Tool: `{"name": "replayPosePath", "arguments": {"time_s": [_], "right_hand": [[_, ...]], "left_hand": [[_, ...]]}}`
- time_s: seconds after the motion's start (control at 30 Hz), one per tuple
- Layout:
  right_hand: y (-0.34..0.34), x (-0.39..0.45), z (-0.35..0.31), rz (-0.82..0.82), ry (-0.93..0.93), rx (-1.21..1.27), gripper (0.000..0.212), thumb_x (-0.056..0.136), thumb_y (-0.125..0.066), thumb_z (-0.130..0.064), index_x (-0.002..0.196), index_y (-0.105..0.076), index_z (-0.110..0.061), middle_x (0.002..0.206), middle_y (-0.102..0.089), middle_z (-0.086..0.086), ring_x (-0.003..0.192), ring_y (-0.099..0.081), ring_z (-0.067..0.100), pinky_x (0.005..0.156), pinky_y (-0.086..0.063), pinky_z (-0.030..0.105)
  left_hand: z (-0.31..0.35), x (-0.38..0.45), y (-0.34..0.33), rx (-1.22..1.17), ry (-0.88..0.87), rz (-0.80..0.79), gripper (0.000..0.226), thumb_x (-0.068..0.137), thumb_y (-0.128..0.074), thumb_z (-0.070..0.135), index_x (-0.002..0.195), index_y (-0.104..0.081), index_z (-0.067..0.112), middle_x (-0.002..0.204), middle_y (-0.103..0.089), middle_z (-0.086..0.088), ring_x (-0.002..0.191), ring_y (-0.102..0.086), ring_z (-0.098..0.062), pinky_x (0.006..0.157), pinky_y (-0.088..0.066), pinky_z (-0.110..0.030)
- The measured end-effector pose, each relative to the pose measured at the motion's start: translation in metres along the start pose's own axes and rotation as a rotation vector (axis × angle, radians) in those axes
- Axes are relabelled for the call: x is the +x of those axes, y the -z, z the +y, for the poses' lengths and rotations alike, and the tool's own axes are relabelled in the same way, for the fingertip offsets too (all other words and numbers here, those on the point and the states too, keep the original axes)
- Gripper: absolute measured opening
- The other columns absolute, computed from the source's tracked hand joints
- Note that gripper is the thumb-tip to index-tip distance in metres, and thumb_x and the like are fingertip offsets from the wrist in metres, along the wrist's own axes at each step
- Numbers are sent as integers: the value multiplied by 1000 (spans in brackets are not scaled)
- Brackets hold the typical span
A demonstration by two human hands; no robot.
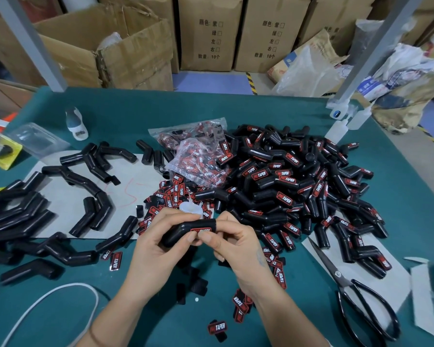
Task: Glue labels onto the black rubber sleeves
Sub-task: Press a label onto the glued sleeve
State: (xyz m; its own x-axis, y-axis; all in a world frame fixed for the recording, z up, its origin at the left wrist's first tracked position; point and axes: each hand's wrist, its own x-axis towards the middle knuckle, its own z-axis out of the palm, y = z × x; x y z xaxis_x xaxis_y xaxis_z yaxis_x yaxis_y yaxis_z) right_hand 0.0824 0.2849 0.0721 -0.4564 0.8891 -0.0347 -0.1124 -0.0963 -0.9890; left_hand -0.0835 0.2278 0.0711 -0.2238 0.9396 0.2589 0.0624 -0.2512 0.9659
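**Sleeves: a big pile labelled, a smaller batch still bare**

Sleeves fill most of the green table (pixel 236 106) in the head view. At centre, the person holds one bent black sleeve (pixel 186 230) above the table with both hands. The left hand (pixel 161 244) curls round its lower leg, thumb on top. The right hand (pixel 232 242) pinches its upper end, thumb pressing down a red label (pixel 200 229). A small translucent glue bottle (pixel 191 207) seems tucked behind the left fingers; I cannot tell which hand carries it.

Toward two o'clock lies the finished heap (pixel 298 189), where many sleeves show a red label. Toward nine and ten o'clock rest the unlabelled sleeves (pixel 35 216), fewer by far. Loose labels (pixel 168 194) scatter around centre, beside the clear label bags (pixel 198 149) at twelve. Scissors (pixel 353 291) lie at four o'clock.

By my reckoning well over half is done, though the heap may hide bare ones. This label looks seated; the bare batch remains.
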Motion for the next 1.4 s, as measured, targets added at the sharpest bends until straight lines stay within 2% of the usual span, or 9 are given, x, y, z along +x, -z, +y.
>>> {"name": "replayPosePath", "arguments": {"time_s": [0.07,0.2,0.3,0.53,0.7,1.07,1.2,1.4], "right_hand": [[-1,0,0,11,-3,13,32,82,-84,-46,90,-84,-14,82,-49,-7,65,-42,9,53,-35,22],[-1,0,1,20,-5,12,35,85,-83,-45,90,-83,-11,83,-51,-5,66,-41,14,53,-34,25],[0,1,2,18,-9,13,35,85,-83,-45,89,-83,-11,84,-50,-4,68,-41,16,53,-33,26],[1,1,4,-5,-21,26,33,86,-82,-45,94,-83,-13,84,-51,-7,66,-41,14,53,-34,25],[2,1,4,-14,-30,33,33,86,-82,-46,96,-83,-14,85,-51,-7,68,-42,13,53,-34,26],[2,1,5,-37,-12,8,34,91,-78,-45,104,-81,-14,88,-49,-1,62,-43,13,53,-36,24],[3,-1,0,-44,-6,4,30,94,-75,-43,104,-82,-16,88,-52,-7,59,-44,11,54,-37,22],[1,-1,-2,-45,-8,20,26,94,-71,-31,102,-81,-8,84,-51,-12,58,-43,10,53,-36,21]], "left_hand": [[0,0,-1,27,-26,-8,28,91,-70,6,112,-78,23,109,-64,4,92,-70,-4,85,-53,-13],[1,-1,-2,0,3,-4,31,91,-72,9,111,-78,33,108,-64,4,86,-72,-10,84,-56,-18],[0,-1,-2,7,4,2,33,90,-72,8,109,-79,34,108,-64,7,85,-72,-10,83,-57,-19],[-2,-1,1,-2,36,9,22,90,-75,29,110,-79,37,110,-65,6,83,-74,-18,84,-59,-23],[-5,-2,2,-59,73,10,22,90,-76,30,111,-79,30,110,-64,3,82,-74,-27,84,-59,-27],[-9,0,3,-83,55,14,22,92,-74,27,113,-78,25,108,-64,-1,81,-72,-27,82,-60,-30],[-9,0,3,-102,55,12,22,92,-75,26,113,-79,25,109,-64,-1,82,-73,-24,82,-60,-28],[-11,0,3,-136,66,8,22,92,-74,25,114,-78,23,109,-64,-1,82,-73,-24,82,-61,-29]]}}
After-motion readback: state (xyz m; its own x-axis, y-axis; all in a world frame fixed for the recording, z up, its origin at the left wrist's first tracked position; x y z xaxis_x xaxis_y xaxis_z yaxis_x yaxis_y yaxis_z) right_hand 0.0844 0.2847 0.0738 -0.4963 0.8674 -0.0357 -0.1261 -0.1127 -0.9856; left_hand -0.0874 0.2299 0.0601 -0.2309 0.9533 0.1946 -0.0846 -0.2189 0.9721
